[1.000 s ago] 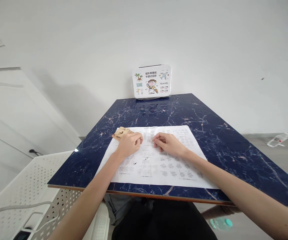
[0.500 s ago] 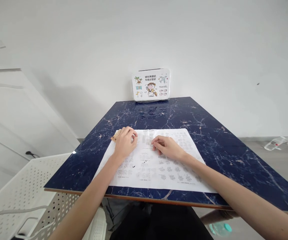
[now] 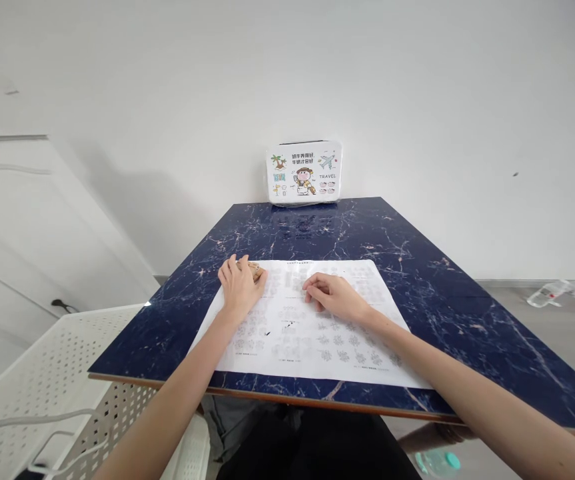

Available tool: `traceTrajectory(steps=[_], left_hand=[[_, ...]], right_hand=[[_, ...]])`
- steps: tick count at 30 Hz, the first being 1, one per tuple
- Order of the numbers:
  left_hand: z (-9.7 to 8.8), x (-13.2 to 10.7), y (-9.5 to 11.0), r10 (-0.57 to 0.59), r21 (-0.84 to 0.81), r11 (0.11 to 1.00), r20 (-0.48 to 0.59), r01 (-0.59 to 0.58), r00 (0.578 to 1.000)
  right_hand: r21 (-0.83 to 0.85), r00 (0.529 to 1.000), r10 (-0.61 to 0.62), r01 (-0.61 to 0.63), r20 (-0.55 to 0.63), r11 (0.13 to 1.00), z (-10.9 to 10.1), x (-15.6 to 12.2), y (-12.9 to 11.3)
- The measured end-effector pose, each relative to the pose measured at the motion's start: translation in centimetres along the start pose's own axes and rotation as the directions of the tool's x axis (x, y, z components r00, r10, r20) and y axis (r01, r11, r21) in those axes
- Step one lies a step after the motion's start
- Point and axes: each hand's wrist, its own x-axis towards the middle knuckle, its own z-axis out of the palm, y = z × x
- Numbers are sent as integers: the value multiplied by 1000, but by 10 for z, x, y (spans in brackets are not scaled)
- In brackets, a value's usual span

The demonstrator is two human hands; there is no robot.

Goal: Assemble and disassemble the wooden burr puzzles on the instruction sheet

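The left hand [image 3: 240, 287] has changed most: a second ago it was curled in front of the tan wooden piece [image 3: 256, 269], and half a second ago it covered most of it. Now it has shifted left with its fingers spread, grasping the piece between fingers and thumb. The piece is at the far left corner of the printed sheet [image 3: 287, 363], partly hidden by the hand; earlier, more of it showed there.

The right hand [image 3: 334, 295] keeps its place on the sheet's right half, well apart from the left. Its fingers remain loosely bent inward; their undersides are hidden, so I cannot tell whether it holds anything.

The sheet still lies flat on the blue marbled tabletop [image 3: 297, 245], near its front edge. At the tabletop's back, the white cartoon-printed case [image 3: 304, 175] still stands upright by the wall [image 3: 287, 73].
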Motion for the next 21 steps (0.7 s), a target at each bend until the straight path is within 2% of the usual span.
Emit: traceTrajectory(steps=[5,9,15,18,21], left_hand=[[4,0,-3,53,-37,998,39,-52,998],[5,2,-4,121,-132,985,78,-110,990],[1,4,-1,291,-294,927,177,-232,940],[-4,3,4,345,-378,893,232,-243,910],[-10,2,8,329,-422,882,229,-211,916]], right_hand=[[-1,1000,3,-3,-3,1000,0,0,-1],[-2,1000,8,-8,1,1000,0,0,-1],[-12,1000,-7,7,4,1000,0,0,-1],[-9,1000,-14,14,3,1000,0,-1,0],[-6,1000,-10,10,7,1000,0,-1,0]])
